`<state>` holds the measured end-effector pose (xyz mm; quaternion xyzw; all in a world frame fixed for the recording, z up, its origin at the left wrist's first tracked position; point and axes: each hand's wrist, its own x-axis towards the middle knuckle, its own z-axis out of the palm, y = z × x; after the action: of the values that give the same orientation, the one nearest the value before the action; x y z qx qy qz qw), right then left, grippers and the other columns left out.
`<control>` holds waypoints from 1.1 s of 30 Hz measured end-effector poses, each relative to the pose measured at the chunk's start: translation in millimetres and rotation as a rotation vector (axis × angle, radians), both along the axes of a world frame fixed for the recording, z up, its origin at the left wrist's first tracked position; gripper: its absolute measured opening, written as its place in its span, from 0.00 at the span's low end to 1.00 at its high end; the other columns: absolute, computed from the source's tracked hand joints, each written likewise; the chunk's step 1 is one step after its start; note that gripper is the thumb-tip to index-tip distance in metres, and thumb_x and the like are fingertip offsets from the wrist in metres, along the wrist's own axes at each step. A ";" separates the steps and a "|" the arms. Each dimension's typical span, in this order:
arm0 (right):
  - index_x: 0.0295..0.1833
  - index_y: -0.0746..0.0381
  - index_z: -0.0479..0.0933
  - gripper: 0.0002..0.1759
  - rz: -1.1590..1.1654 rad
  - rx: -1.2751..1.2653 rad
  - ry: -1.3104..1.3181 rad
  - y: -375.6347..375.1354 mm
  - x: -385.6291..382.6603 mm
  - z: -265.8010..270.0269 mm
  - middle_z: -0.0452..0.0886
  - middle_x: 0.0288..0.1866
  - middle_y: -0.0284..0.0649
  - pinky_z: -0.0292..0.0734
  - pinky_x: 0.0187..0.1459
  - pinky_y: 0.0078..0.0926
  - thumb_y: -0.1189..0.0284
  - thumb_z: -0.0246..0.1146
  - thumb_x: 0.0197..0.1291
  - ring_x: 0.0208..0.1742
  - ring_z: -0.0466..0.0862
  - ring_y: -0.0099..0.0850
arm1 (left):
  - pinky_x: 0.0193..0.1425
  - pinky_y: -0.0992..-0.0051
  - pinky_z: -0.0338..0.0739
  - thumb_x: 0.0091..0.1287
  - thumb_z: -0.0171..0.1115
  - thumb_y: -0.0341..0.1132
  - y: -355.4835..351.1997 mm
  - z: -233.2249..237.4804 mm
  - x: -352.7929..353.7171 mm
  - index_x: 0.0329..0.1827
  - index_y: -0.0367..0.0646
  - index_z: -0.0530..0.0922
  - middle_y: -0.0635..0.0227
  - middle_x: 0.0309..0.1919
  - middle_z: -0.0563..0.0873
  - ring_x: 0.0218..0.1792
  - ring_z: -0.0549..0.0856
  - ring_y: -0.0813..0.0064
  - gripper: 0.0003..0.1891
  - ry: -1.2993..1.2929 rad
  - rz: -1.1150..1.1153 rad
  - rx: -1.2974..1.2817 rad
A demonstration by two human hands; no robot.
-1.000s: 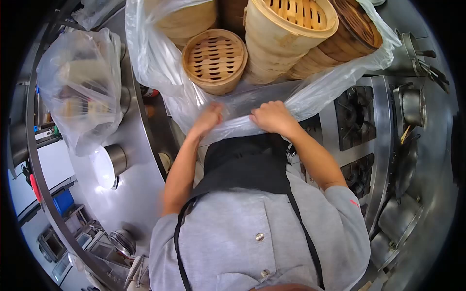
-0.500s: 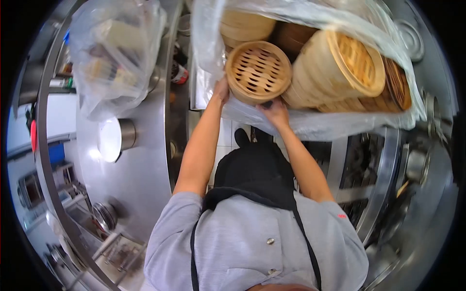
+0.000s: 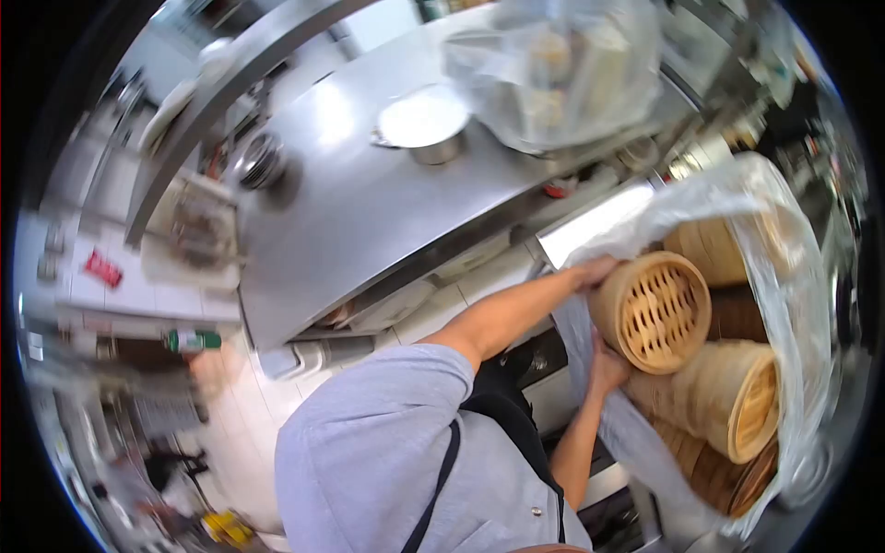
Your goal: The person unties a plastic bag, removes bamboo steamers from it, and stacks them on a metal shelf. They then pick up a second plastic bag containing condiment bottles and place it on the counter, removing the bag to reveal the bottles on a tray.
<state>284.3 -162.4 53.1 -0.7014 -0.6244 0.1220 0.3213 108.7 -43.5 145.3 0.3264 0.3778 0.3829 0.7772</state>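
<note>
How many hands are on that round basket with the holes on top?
2: the left hand at the upper left side of the round basket in this view, and the right hand at its lower left. Some fingers may be hidden.

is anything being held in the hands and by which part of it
Yes: the nearest bamboo steamer. The left hand and right hand hold its outer side wall; some fingers are hidden.

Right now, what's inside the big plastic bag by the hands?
Several bamboo steamers, some stacked, show in the plastic bag's open mouth. What lies beneath them is covered, so I can't tell.
</note>
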 end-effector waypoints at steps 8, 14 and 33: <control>0.54 0.72 0.79 0.34 0.436 0.291 0.482 -17.2 -21.7 170.2 0.83 0.55 0.51 0.78 0.53 0.38 0.62 0.80 0.45 0.53 0.84 0.40 | 0.73 0.63 0.66 0.72 0.40 0.68 -87.5 112.1 -38.8 0.76 0.45 0.62 0.59 0.76 0.61 0.72 0.68 0.63 0.41 -0.075 0.260 0.072; 0.60 0.65 0.71 0.47 0.646 0.112 0.131 -32.8 -89.9 226.9 0.78 0.53 0.51 0.76 0.51 0.48 0.56 0.81 0.35 0.50 0.80 0.52 | 0.72 0.56 0.68 0.73 0.49 0.59 -177.5 103.6 -130.7 0.75 0.44 0.62 0.60 0.71 0.70 0.71 0.69 0.62 0.35 -0.081 0.527 0.017; 0.56 0.71 0.70 0.42 1.113 -0.234 0.210 -29.8 -394.9 126.8 0.81 0.48 0.58 0.79 0.49 0.47 0.53 0.77 0.41 0.51 0.82 0.54 | 0.75 0.51 0.62 0.69 0.51 0.62 -275.6 32.0 -405.3 0.76 0.45 0.59 0.57 0.73 0.64 0.72 0.66 0.54 0.40 -0.043 1.093 0.152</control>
<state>-110.6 -192.2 179.9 -0.2822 -0.8465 0.4097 0.1894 -296.6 -319.1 177.3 0.1302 0.4476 0.7634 0.4470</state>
